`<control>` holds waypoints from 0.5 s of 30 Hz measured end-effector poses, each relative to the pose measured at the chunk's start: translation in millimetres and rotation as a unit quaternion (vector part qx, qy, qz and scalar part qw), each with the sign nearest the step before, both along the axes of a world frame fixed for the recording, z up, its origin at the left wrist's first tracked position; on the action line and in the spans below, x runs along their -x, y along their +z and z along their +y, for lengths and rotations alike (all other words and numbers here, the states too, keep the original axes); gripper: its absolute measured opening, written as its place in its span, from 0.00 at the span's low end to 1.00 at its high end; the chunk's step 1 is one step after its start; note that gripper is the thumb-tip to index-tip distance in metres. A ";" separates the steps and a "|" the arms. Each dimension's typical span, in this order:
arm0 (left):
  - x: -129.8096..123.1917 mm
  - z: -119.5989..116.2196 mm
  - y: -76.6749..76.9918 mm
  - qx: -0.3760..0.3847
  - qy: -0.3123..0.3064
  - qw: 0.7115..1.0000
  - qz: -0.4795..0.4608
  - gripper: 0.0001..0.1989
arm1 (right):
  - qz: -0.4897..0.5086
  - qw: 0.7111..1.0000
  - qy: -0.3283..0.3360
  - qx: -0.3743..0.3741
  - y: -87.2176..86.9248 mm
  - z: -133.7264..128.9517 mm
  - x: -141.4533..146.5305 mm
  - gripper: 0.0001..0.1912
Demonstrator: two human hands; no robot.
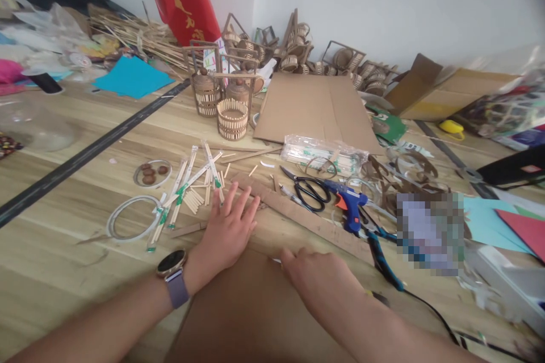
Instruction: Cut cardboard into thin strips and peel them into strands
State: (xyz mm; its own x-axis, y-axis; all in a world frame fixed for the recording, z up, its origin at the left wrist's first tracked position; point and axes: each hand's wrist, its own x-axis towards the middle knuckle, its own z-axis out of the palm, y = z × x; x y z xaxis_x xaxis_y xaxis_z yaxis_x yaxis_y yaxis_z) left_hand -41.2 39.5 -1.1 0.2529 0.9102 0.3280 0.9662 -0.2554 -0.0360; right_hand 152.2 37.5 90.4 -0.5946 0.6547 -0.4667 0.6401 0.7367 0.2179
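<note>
My left hand [232, 227], below a wristwatch [171, 264], lies flat with its fingers spread. Its palm is at the top edge of a brown cardboard sheet [255, 317], and the fingertips reach a cardboard strip [306, 221]. Over the same sheet my right hand [317, 278] is closed, knuckles up. A small pale tip shows by its thumb; the rest of what it grips is hidden. Beyond the hands lie bamboo sticks [193, 199], some in wrappers, black-handled scissors [313, 193] and a blue glue gun [351, 207].
Small stick baskets [232, 119] with wooden frames stand ahead, with more heaped by the wall. A larger cardboard sheet [315, 102] lies in the middle. Left are a white coil [113, 221] and blue paper [130, 76]. A blue-black corded tool [383, 264] lies right.
</note>
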 end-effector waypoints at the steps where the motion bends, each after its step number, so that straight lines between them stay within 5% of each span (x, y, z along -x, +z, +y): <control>1: 0.3 0.1 -0.5 -0.002 0.000 1.000 0.001 0.24 | -0.003 1.000 -0.004 -0.003 -1.4 -1.0 -4.1 0.18; 7: 0.4 -0.2 -1.1 -0.010 -0.003 1.000 0.002 0.23 | -0.010 0.999 0.003 -0.031 -13.4 0.5 -38.6 0.20; 11: -0.9 -1.0 -1.8 -0.025 -0.006 1.000 -0.003 0.23 | 0.015 1.000 0.006 -0.003 -2.0 14.2 -62.2 0.04; 15: -1.2 -1.7 -4.0 -0.035 -0.010 0.999 -0.005 0.23 | 0.062 0.998 -0.019 -0.024 11.4 20.1 -52.4 0.07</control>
State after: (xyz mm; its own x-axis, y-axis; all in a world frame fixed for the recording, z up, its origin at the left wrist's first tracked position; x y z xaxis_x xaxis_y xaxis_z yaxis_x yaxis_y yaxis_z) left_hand -40.0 37.9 -5.1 0.2671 0.8802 0.3924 0.9614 -0.2716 -0.0453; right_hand 204.5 57.6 101.8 -0.6200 0.6982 -0.3579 0.6919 0.7016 0.1701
